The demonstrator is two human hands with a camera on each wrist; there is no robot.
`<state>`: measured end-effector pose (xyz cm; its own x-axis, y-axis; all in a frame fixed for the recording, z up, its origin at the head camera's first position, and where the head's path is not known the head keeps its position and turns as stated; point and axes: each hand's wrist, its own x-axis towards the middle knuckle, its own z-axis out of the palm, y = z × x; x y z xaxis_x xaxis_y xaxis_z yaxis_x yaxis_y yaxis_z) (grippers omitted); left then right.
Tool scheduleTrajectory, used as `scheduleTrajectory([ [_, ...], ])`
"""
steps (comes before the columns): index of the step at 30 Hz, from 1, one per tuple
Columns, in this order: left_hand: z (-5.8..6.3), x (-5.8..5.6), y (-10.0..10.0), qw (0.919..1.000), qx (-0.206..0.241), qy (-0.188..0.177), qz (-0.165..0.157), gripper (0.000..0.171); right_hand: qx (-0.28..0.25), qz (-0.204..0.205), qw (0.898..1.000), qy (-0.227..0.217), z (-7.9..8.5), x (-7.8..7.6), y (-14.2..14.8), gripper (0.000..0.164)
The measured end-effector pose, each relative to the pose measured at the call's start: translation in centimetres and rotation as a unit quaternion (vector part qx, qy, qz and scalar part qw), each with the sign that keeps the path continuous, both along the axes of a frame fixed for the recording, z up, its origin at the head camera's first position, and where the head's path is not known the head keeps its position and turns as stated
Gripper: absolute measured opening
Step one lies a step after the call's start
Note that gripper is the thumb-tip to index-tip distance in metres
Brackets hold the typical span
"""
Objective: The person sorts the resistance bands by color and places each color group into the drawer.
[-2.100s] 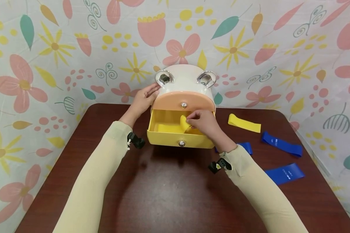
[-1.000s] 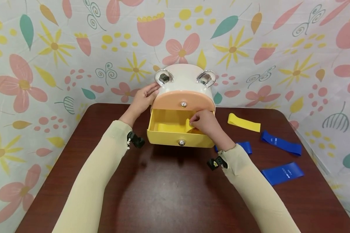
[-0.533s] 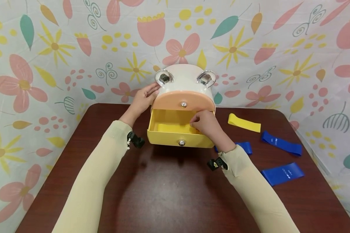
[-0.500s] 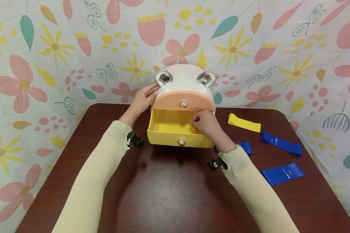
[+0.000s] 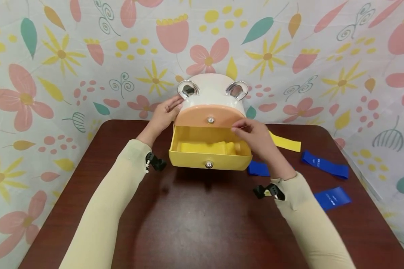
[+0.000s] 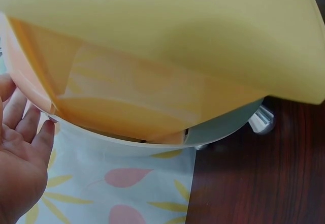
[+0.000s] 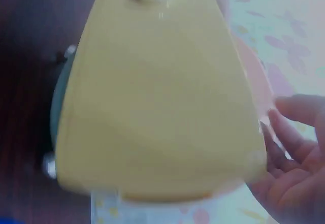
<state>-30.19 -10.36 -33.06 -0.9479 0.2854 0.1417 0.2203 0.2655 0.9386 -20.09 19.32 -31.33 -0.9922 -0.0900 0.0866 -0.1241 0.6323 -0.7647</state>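
A small white storage box (image 5: 211, 89) with silver ears has a peach upper drawer (image 5: 193, 116), which is closed, and a yellow lower drawer (image 5: 185, 160), pulled out. Yellow resistance bands lie inside the lower one: a flat band (image 5: 202, 148) and another band (image 5: 231, 148) at its right. My left hand (image 5: 162, 117) rests against the box's left side, fingers along the shell; in the left wrist view the fingertips (image 6: 46, 127) meet its edge. My right hand (image 5: 258, 139) is above the lower drawer's right side, fingers loosely bent and holding nothing.
To the right on the dark wooden table (image 5: 195, 224) lie a yellow band (image 5: 286, 143) and several blue bands, one blue band (image 5: 324, 165) near the right edge and another blue band (image 5: 258, 169) beside the drawer. A floral cloth (image 5: 104, 56) hangs behind.
My right hand has let go of the yellow band inside the lower drawer and moved up and to the right. The left hand stays at the box's side.
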Motion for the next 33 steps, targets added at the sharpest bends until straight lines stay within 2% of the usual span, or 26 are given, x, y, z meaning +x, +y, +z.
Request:
scheduleTrajectory([
  [6, 0.1, 0.1, -0.2, 0.9999, -0.004, 0.005, 0.008, 0.053, -0.022, -0.008, 0.999, -0.025, 1.5, -1.2, 3.7, 0.042],
  [10, 0.1, 0.2, -0.3, 0.9999, -0.008, 0.008, 0.007, 0.053, -0.057, -0.026, 0.996, -0.057, 1.6, -2.0, 6.6, 0.045],
  [15, 0.1, 0.3, -0.4, 0.9999, -0.010, 0.009, 0.008, 0.053, -0.035, -0.035, 0.996, -0.070, 1.8, -2.9, 9.7, 0.050],
  [17, 0.2, 0.2, -0.5, 0.9999, -0.009, 0.007, 0.009, 0.052, -0.040, -0.040, 0.996, -0.070, 1.9, -3.4, 10.9, 0.048],
  [21, 0.3, -0.1, -0.7, 0.9999, -0.004, 0.006, 0.010, 0.052, -0.078, -0.060, 0.993, -0.064, 1.8, -4.8, 13.5, 0.025],
  [24, 0.3, -0.2, -0.7, 0.9999, -0.005, 0.007, 0.011, 0.052, -0.084, -0.071, 0.992, -0.068, 1.5, -5.8, 15.4, 0.018],
  [27, 0.2, -0.2, -0.6, 0.9999, -0.010, 0.005, 0.012, 0.053, -0.092, -0.083, 0.988, -0.097, 1.5, -6.5, 17.1, 0.026],
  [30, 0.2, -0.2, -0.5, 0.9998, -0.016, 0.004, 0.013, 0.053, -0.135, -0.108, 0.977, -0.121, 1.8, -7.1, 18.5, 0.029],
  [33, 0.2, -0.1, -0.3, 0.9998, -0.016, 0.004, 0.012, 0.053, -0.143, -0.134, 0.972, -0.134, 2.2, -7.6, 19.9, 0.041],
])
